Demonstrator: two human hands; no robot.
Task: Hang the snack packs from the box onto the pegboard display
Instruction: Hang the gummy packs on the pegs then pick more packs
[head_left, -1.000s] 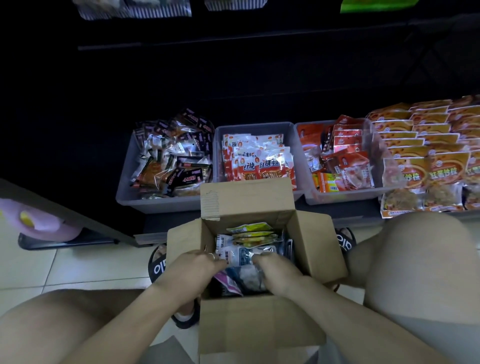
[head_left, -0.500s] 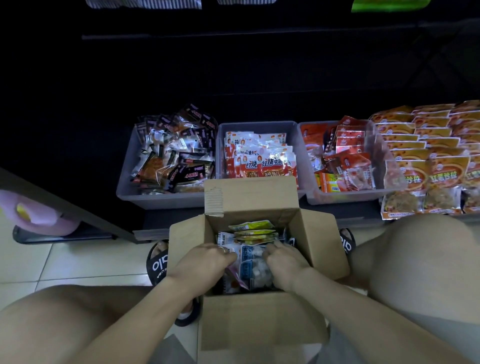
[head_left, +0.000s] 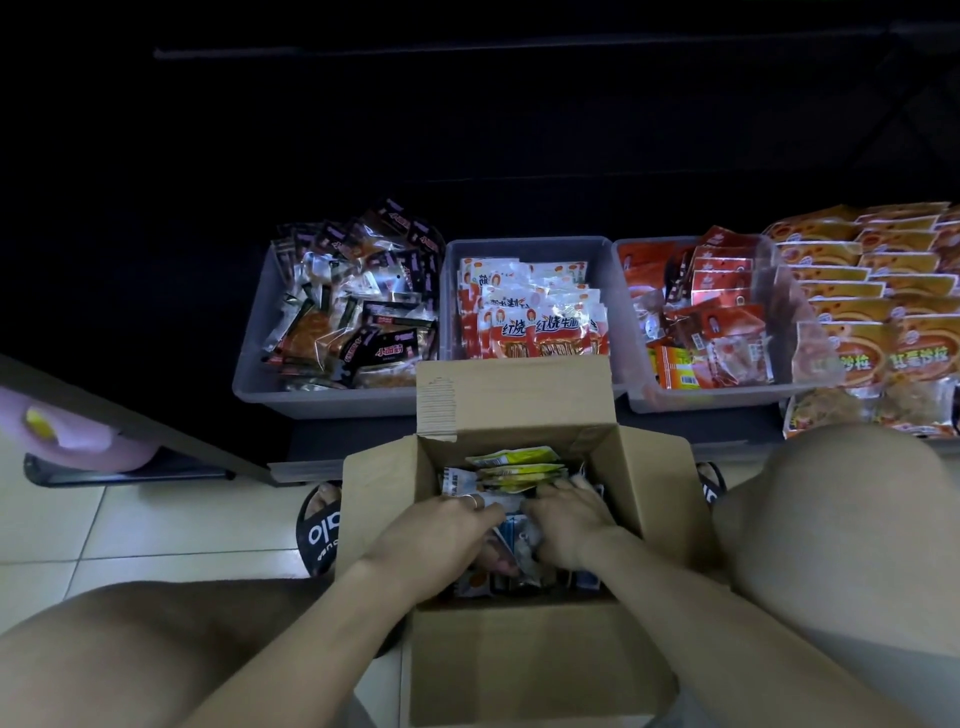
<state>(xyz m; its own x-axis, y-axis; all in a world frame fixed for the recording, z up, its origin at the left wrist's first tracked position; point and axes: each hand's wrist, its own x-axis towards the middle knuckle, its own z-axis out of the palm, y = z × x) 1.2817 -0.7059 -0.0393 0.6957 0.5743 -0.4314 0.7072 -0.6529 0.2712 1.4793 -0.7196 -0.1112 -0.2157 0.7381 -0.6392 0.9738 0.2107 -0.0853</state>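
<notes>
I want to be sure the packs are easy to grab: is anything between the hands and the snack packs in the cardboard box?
Nothing visible: left hand and right hand rest on the packs inside the open cardboard box.

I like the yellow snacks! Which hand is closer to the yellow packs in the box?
Right. The right hand has fingertips just below the yellow packs; the left hand sits lower and further left.

Lighting: dim overall; upper half near black. Floor tiles (head_left: 130, 525) brightest. Wide-angle bowing at edges; soft, slightly blurred detail.
</notes>
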